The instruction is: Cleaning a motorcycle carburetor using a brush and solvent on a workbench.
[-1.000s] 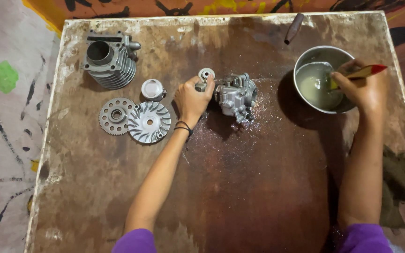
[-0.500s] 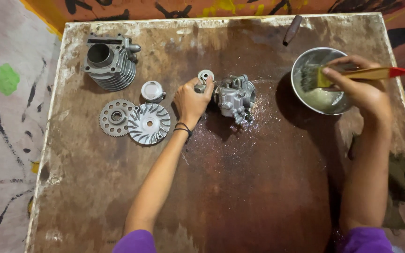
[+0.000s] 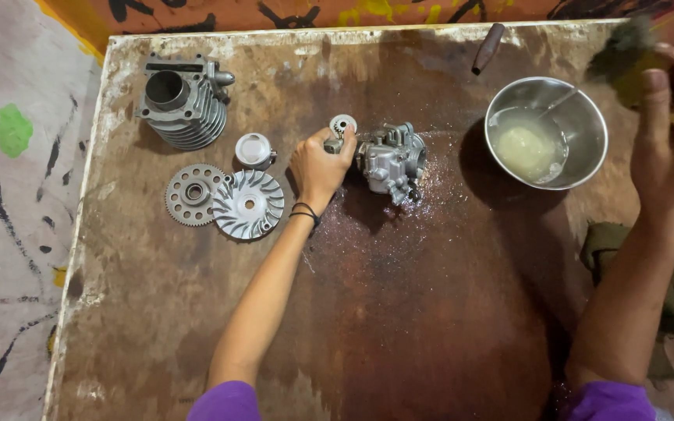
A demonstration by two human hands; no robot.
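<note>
We look down on a worn brown wooden board (image 3: 399,312), wet and stained, with painted floor to its left. Our left hand (image 3: 320,165) lies near the board's centre, its fingers closed on a small metal fitting at the left side of a grey carburettor (image 3: 390,161), which sits wet just to the hand's 3 o'clock. A small round gear (image 3: 343,125) lies at the hand's 12 o'clock, touching the fingertips. At 9 o'clock of the hand are a finned metal disc (image 3: 248,205) and a toothed sprocket (image 3: 193,193), side by side, with a little piston (image 3: 254,150) above them and a finned engine cylinder (image 3: 181,100) at 10 o'clock. Our right hand (image 3: 665,148) is raised at the far right, gripping a brush (image 3: 626,54) (bristles blurred) beside a steel bowl (image 3: 587,117) of cloudy liquid.
</note>
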